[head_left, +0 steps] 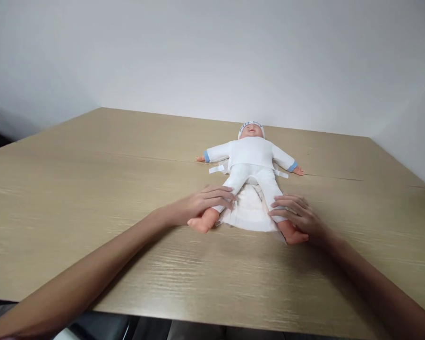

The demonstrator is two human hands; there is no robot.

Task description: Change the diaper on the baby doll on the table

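Doll (252,152) lies on its back on the wood-grain table (92,189), right of scene centre, head toward the far edge, feet toward the near edge. Arms out to left and right; legs parted. Dress: white top with blue cuffs (293,166), white trousers (238,175), white hat (251,123) with blue lettering, too small to read in full.

Diaper (250,212), white, lies unfolded beneath the doll. Its near part shows flat between the legs; white tabs (216,169) project at left and right of the waist, unfastened.

Left hand (212,202): laid over the lower trouser leg at left, just above the bare foot, fingers slightly spread and bent. Thumb hidden; cannot tell whether it pinches the leg.

Right hand (299,212): fingers parted across the lower trouser leg at right, in contact with it, near the other foot. Thumb not visible; grip underneath cannot be told.

Pale wall (212,56) stands beyond the far edge. Dark objects at the near edge, lower left, cannot be identified.
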